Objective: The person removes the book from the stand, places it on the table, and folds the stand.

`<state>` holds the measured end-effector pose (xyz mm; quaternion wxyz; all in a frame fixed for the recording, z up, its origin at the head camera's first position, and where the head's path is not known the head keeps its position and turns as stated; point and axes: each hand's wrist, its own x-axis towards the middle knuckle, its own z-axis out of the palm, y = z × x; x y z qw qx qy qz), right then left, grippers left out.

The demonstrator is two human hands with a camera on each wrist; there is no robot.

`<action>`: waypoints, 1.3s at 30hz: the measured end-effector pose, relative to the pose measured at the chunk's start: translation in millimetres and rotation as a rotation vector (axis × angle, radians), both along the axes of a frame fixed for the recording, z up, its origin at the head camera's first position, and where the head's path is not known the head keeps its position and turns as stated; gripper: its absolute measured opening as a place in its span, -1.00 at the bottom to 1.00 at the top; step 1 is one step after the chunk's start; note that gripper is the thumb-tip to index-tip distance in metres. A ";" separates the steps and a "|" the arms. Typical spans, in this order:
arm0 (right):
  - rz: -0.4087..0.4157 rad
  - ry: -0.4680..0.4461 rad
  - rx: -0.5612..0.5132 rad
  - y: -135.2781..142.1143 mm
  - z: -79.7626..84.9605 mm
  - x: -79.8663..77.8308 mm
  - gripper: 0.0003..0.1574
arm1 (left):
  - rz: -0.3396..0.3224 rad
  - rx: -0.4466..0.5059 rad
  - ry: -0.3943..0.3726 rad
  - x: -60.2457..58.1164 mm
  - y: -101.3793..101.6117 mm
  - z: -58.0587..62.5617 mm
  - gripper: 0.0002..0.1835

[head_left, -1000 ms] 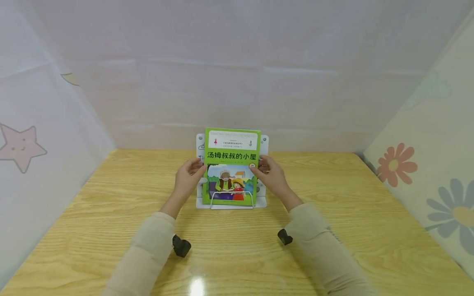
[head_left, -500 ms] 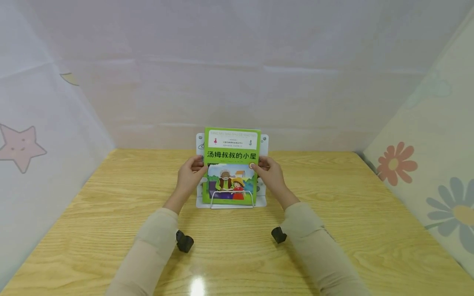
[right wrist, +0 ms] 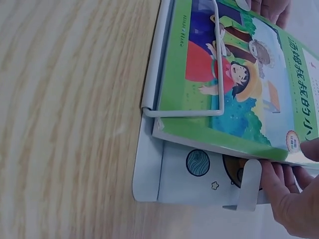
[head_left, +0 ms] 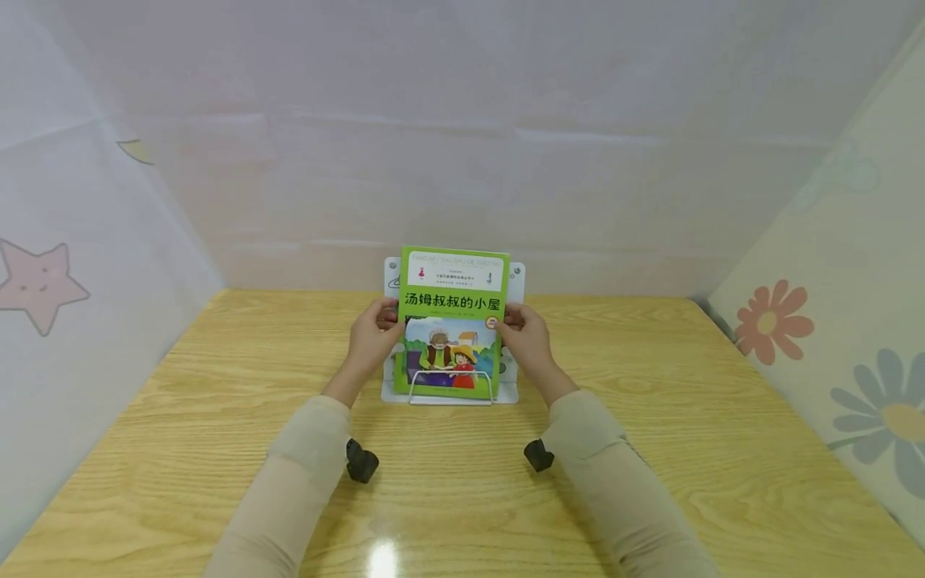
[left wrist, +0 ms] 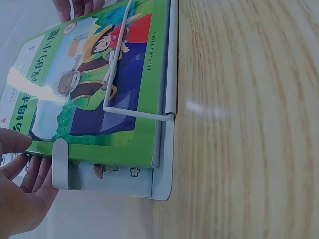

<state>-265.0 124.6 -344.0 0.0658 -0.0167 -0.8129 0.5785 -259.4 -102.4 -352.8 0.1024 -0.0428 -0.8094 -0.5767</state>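
Note:
A green picture book point(head_left: 452, 281) with Chinese characters on its cover leans upright on a white book stand point(head_left: 515, 282) printed with small drawings. Across the lower cover runs the stand's white wire holder point(right wrist: 219, 74). My left hand point(head_left: 368, 341) grips the left edge of the book, thumb at the front and fingers curled behind. On the opposite edge my right hand point(head_left: 531, 341) pinches the book the same way, its thumb by the round red-and-white badge. White side tabs of the stand, the left tab point(left wrist: 60, 164) and right tab point(right wrist: 250, 181), stand beside the hands.
The stand rests on a wood-grain table point(head_left: 448, 498). Behind it hangs a pale cloth backdrop point(head_left: 462, 160), with printed side panels left and right. A black wrist camera point(head_left: 361, 461) sits at the left cuff, and another black camera point(head_left: 538, 455) at the right.
Both forearms have shifted slightly inward, and the thumbs have settled on the cover's edges. The book stays almost in the same place on the stand.

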 end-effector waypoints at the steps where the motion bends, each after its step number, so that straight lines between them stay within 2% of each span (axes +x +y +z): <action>1: -0.010 -0.012 -0.008 -1.0 0.8 -0.3 -0.57 | 0.001 -0.001 -0.001 -0.3 -0.1 0.2 -0.58; 9: -0.088 -0.073 -0.041 -5.9 4.5 -4.6 -0.66 | 0.040 0.020 -0.010 -2.2 0.2 -0.1 -0.59; 17: -0.133 -0.093 -0.046 -6.7 4.7 -8.4 -0.71 | 0.018 0.005 -0.013 -2.3 -0.2 4.9 -0.60; 31: -0.105 -0.073 -0.057 -7.9 11.5 -5.5 -0.70 | 0.012 0.070 -0.032 -1.5 -3.4 7.0 -0.64; 39: -0.090 -0.028 -0.014 -5.9 16.9 -7.7 -0.67 | 0.008 0.091 -0.014 -4.6 -3.3 9.8 -0.66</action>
